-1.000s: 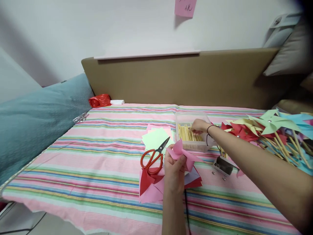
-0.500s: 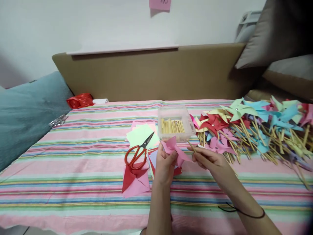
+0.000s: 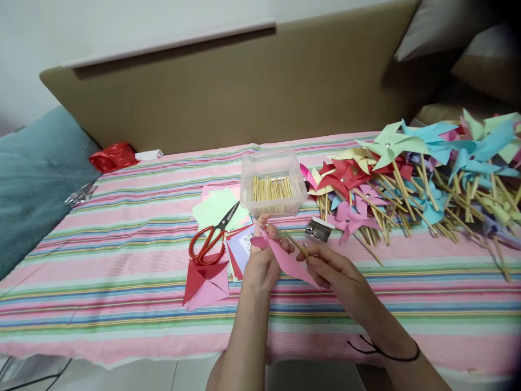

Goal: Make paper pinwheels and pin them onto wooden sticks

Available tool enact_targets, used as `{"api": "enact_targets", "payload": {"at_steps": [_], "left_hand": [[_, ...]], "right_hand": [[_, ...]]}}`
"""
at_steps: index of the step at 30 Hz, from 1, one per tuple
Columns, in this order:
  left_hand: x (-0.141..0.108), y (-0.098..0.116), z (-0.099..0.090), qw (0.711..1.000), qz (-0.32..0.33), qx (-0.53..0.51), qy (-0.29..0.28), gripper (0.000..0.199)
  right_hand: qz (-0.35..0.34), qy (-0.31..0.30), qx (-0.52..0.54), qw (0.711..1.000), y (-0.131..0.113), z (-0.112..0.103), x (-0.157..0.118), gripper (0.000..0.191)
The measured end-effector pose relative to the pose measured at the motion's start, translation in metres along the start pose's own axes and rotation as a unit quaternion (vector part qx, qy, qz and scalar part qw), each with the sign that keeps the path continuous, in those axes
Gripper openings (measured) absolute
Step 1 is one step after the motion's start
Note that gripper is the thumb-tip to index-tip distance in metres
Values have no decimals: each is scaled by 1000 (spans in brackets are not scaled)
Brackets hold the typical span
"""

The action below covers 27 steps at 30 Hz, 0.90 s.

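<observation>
My left hand [image 3: 259,267] is closed on a pink paper pinwheel [image 3: 290,263], which is turned nearly edge-on. Between the fingers of my right hand [image 3: 340,270] is a thin wooden stick [image 3: 297,245]. The stick's far end points at the pinwheel's back, close to my left fingertips; whether it touches the paper I cannot tell. Just beyond my hands stands a clear plastic box [image 3: 303,191] with many short wooden sticks [image 3: 272,188] in it. A small open case [image 3: 318,230] with shiny bits lies beyond my right hand.
Red-handled scissors [image 3: 208,244] rest on pale green paper sheets [image 3: 214,209], left of my hands. Folded red and pink paper [image 3: 209,288] lies nearer me. Many finished pinwheels [image 3: 391,144] are heaped at right. A red plastic bag [image 3: 114,157] sits by the blue cushion [image 3: 44,157].
My view has tilted and dropped. The pink pinwheel has turned edge-on in my left hand, and the stick in my right hand has come closer to its back. The small case now shows.
</observation>
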<state>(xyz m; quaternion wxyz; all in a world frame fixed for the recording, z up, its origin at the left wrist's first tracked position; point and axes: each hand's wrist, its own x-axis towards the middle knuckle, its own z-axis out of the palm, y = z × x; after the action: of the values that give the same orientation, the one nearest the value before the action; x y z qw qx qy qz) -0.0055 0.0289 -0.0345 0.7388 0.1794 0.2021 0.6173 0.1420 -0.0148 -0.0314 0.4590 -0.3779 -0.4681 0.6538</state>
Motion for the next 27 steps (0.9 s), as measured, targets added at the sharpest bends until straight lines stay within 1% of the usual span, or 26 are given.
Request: {"api": "enact_targets", "payload": {"at_steps": [3, 5, 10, 15, 18, 27], "left_hand": [[1, -2, 2, 1000, 1, -4, -13, 80], [1, -2, 4, 1000, -4, -1, -9, 83], [2, 1, 6, 1000, 7, 1, 10, 81], [1, 2, 4, 1000, 17, -5, 0, 82], [1, 2, 2, 1000, 25, 4, -3, 78], [1, 4, 3, 999, 22, 16, 18, 72]], "right_hand": [[4, -23, 41, 999, 1, 1, 1, 25], [-4, -21, 52, 998, 2, 1, 2, 27], [-22, 9, 13, 1000, 1, -1, 3, 31], [-32, 25, -1, 999, -3, 0, 4, 29], [-33, 33, -8, 999, -4, 1, 5, 29], [-43, 56, -43, 997, -10, 3, 4, 29]]}}
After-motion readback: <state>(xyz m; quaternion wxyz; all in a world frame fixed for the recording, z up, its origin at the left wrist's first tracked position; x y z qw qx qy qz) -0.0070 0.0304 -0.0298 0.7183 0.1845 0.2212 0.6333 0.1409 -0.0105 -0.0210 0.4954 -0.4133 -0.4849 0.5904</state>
